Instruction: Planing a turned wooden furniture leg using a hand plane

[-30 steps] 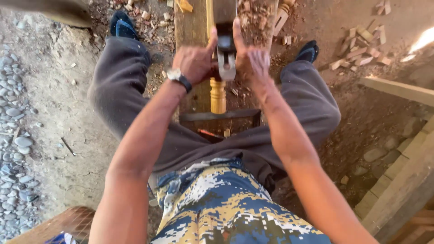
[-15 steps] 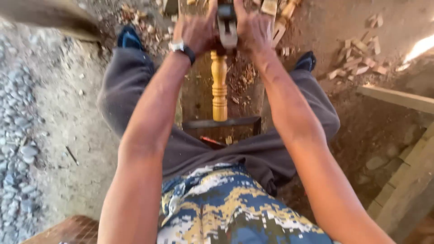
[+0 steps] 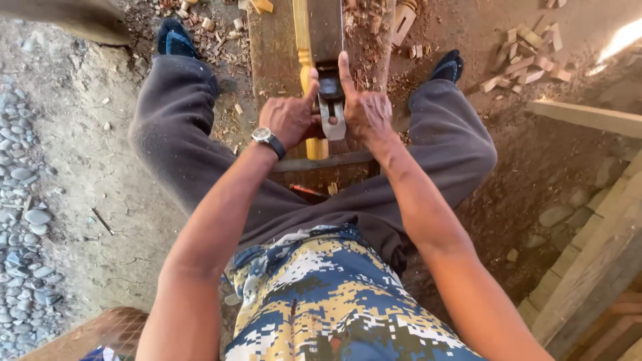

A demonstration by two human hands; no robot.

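Observation:
I sit astride a low wooden bench [image 3: 274,47] with both hands on a dark hand plane [image 3: 329,80] that has a metal blade at its near end. My left hand [image 3: 289,119], with a wristwatch [image 3: 267,140], grips the plane's left side, thumb up. Gripping the right side is my right hand [image 3: 364,110], its index finger stretched along the plane. Under and beside the plane lies a pale yellow turned wooden spindle [image 3: 302,40], running lengthways along the bench.
Wood chips and offcuts [image 3: 525,63] litter the dirt floor beyond my feet. Grey stones [image 3: 23,220] lie at the left. Timber planks [image 3: 588,120] and boards [image 3: 595,267] sit at the right. A woven basket edge [image 3: 100,331] shows at bottom left.
Both hands pulled the plane back toward my body along the spindle after a push away half a second ago. The right index finger is now extended.

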